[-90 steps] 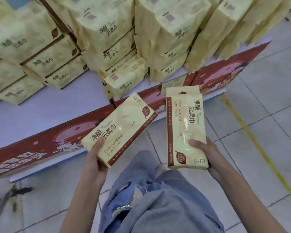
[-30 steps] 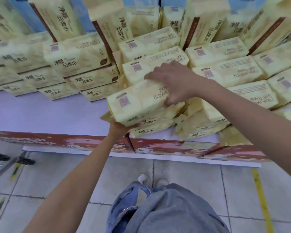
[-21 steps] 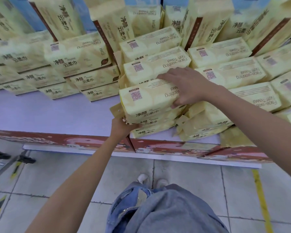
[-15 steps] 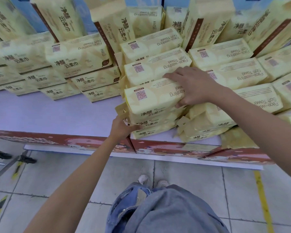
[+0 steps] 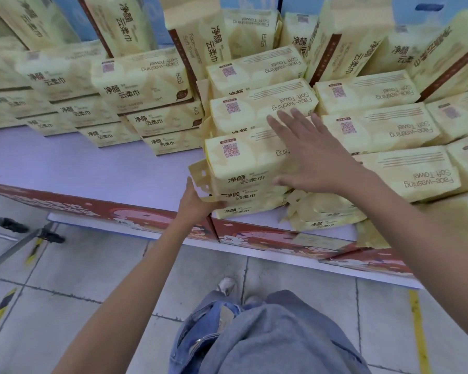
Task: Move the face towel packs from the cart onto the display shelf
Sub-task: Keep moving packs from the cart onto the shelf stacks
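Yellow face towel packs are stacked on the white display shelf. At the shelf's front edge a short pile has one pack lying on top, code label up. My right hand hovers just over its right half with fingers spread and straight, holding nothing. My left hand is at the pile's left end, thumb up beside the top pack's flap and fingers curled round the end of the second pack below it. The cart's load is out of view.
More packs stand upright at the back and lie in rows to the right and left. A red printed skirt runs along the shelf front. A metal frame with black wheels sits on the floor at left. Yellow floor line at right.
The two packs came up from in front of me onto the front pile. My right hand slid the top pack into line, then let go and opened above it; my left hand stayed at the pile's end.
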`<state>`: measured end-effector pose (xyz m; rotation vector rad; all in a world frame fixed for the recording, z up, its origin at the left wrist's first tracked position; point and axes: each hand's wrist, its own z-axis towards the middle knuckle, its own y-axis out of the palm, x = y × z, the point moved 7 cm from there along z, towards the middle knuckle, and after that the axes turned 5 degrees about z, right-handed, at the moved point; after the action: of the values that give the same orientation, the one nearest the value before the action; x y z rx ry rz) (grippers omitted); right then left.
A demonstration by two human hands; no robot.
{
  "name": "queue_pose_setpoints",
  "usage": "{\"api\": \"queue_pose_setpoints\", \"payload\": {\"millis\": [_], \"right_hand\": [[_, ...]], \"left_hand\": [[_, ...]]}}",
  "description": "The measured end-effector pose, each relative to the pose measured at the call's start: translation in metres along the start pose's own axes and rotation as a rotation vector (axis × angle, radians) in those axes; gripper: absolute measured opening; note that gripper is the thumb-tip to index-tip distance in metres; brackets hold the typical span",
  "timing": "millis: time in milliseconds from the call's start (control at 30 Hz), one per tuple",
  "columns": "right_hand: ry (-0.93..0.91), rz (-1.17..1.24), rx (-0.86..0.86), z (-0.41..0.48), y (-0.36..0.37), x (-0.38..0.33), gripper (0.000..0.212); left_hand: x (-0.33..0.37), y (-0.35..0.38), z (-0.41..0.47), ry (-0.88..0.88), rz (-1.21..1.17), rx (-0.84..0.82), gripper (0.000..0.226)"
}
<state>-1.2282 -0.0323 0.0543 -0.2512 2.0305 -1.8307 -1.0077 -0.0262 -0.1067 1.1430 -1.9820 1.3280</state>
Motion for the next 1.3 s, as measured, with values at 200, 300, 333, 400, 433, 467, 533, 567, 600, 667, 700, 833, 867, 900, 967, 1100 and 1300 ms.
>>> {"api": "queue_pose_setpoints", "payload": {"millis": [200, 300, 333, 400, 433, 467, 533, 567, 600, 667, 700, 833, 867, 900, 967, 1100, 1300], "right_hand": [[-0.202, 0.42, 0.206, -0.046, 0.012, -0.062, 0.071], [-0.165, 0.659, -0.024, -0.067, 0.07, -0.071, 0.065], [-0.129, 0.731, -0.105, -0.075, 0.093, -0.07, 0.064], [-0.03, 0.824, -0.233, -0.091, 0.136, -0.063, 0.061], [0.018, 0.848, -0.277, -0.098, 0.154, -0.059, 0.057], [0.063, 0.867, -0.31, -0.106, 0.169, -0.055, 0.053], [0.14, 0.883, -0.378, -0.12, 0.193, -0.05, 0.049], [0.155, 0.875, -0.418, -0.127, 0.203, -0.051, 0.048], [0.158, 0.863, -0.46, -0.133, 0.212, -0.052, 0.048], [0.155, 0.837, -0.55, -0.143, 0.229, -0.056, 0.045], [0.148, 0.819, -0.593, -0.147, 0.236, -0.059, 0.044], [0.076, 0.756, -0.723, -0.147, 0.255, -0.082, 0.044], [0.052, 0.736, -0.746, -0.143, 0.257, -0.09, 0.044], [0.021, 0.719, -0.769, -0.138, 0.258, -0.1, 0.044], [-0.058, 0.699, -0.81, -0.126, 0.258, -0.125, 0.044], [-0.197, 0.667, -0.841, -0.094, 0.257, -0.186, 0.044], [-0.327, 0.643, -0.869, -0.044, 0.258, -0.291, 0.046]], "left_hand": [[-0.032, 0.003, -0.057, -0.169, -0.121, 0.039, 0.075], [-0.05, 0.013, -0.1, -0.181, -0.221, 0.118, 0.049], [-0.06, 0.018, -0.115, -0.208, -0.238, 0.138, 0.045], [-0.077, 0.029, -0.145, -0.26, -0.227, 0.167, 0.043], [-0.084, 0.035, -0.159, -0.282, -0.23, 0.179, 0.043], [-0.091, 0.04, -0.174, -0.303, -0.249, 0.195, 0.042], [-0.103, 0.05, -0.202, -0.355, -0.296, 0.235, 0.04], [-0.11, 0.054, -0.216, -0.393, -0.327, 0.262, 0.039], [-0.118, 0.058, -0.228, -0.434, -0.365, 0.293, 0.038], [-0.132, 0.063, -0.252, -0.515, -0.428, 0.348, 0.036], [-0.138, 0.064, -0.263, -0.543, -0.443, 0.374, 0.035], [-0.161, 0.054, -0.304, -0.624, -0.513, 0.527, 0.03], [-0.166, 0.05, -0.313, -0.646, -0.533, 0.568, 0.03], [-0.172, 0.047, -0.321, -0.667, -0.549, 0.6, 0.029], [-0.183, 0.043, -0.336, -0.704, -0.585, 0.659, 0.027], [-0.206, 0.034, -0.357, -0.766, -0.654, 0.766, 0.025], [-0.246, -0.003, -0.372, -0.815, -0.753, 0.878, 0.025]]}}
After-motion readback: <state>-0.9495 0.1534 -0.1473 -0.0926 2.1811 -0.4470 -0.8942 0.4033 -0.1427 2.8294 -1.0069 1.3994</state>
